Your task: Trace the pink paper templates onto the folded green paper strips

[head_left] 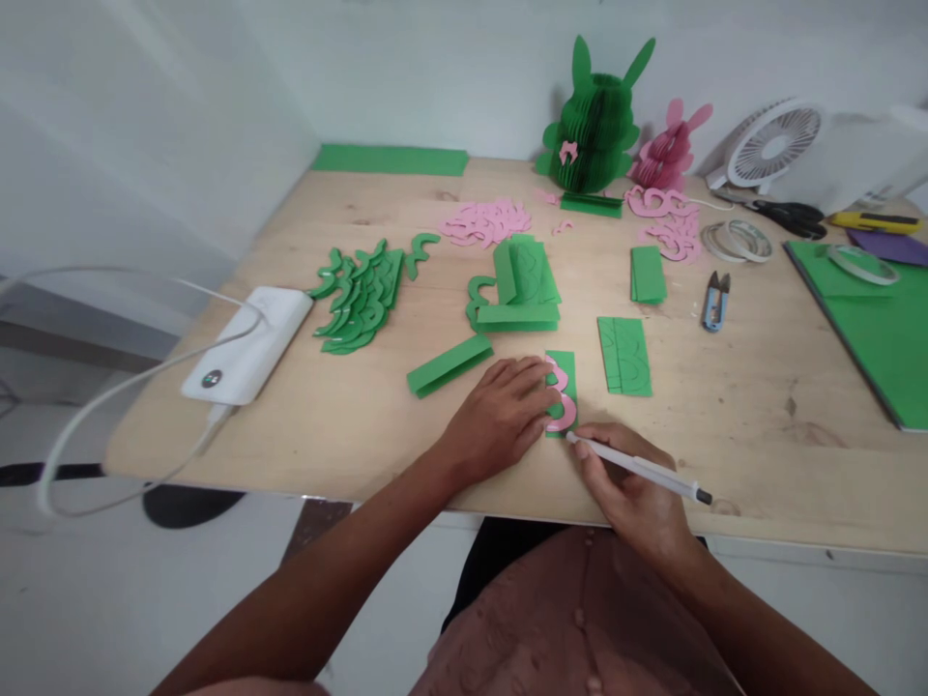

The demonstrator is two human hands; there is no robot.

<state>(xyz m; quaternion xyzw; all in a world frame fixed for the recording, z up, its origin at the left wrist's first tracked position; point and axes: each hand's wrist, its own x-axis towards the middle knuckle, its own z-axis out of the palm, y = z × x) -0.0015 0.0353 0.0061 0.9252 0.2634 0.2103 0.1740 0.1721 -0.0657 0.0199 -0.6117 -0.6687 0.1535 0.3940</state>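
Observation:
Near the table's front edge, a pink scalloped paper cutout point(562, 414) lies on a small green paper piece point(569, 365). My left hand point(504, 416) rests flat over their left side, fingers stretched out and pressing the cutout down. A white pen point(638, 465) is pinched in my right hand point(642, 498), its tip at the lower edge of the green piece. To the right lies a green paper piece with drawn curved outlines point(624, 356). A folded green strip point(449, 364) lies left of my hands, and folded green papers point(526, 275) sit beyond them.
A white power bank point(247, 346) with cables and stacked green cutouts point(359, 300) are on the left. Pink cutouts point(485, 222), a green honeycomb paper figure point(594, 135) and a fan point(774, 145) stand behind. Thread snips point(716, 304) and tape rolls point(739, 242) lie right.

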